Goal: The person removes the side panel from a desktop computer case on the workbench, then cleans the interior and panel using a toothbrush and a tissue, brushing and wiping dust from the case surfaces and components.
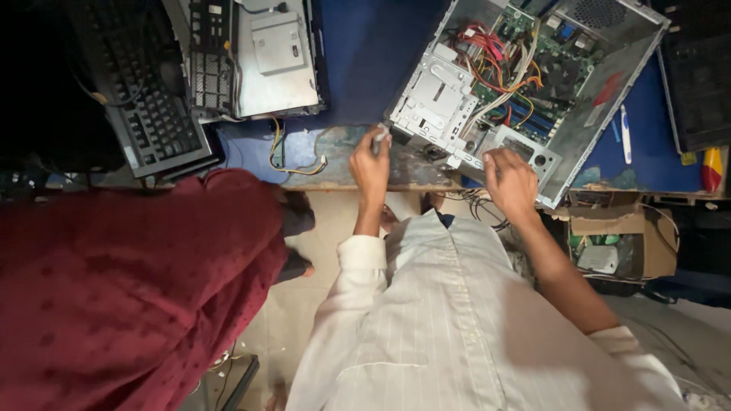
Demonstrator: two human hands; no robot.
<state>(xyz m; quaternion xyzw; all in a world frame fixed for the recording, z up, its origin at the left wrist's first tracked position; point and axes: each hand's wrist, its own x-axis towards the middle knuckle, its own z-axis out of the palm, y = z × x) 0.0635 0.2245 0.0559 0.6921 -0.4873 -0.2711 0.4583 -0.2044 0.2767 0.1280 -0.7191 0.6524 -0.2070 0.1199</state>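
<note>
- The open grey metal computer case point(533, 84) lies on its side, tilted across the blue-covered work surface point(365, 53), with its near corner at the worn front edge of that surface.
- Inside it show a green circuit board point(533, 91), a bundle of red, yellow and orange wires point(495, 65) and a pale grey metal drive cage point(438, 99).
- The left hand point(371, 164) is at the case's near left corner, its fingers point(378, 139) pinched on a small pale object too small to identify, right against the drive cage.
- The right hand point(510, 183) rests on the case's near front edge, fingers curled down over the metal rim, gripping or pressing it; which of the two cannot be told.
- Judged from this, the work goes best if the right hand keeps the case from sliding while the left works at the corner, well apart from the loose wires.
- To the left, a second person in a dark red garment point(137, 289) stands close.
- Further left on the surface lie a black keyboard point(145, 91) and a grey metal panel with a loose yellow cable point(266, 53).
- A brown cardboard box point(624, 236) sits below the surface at the right.
</note>
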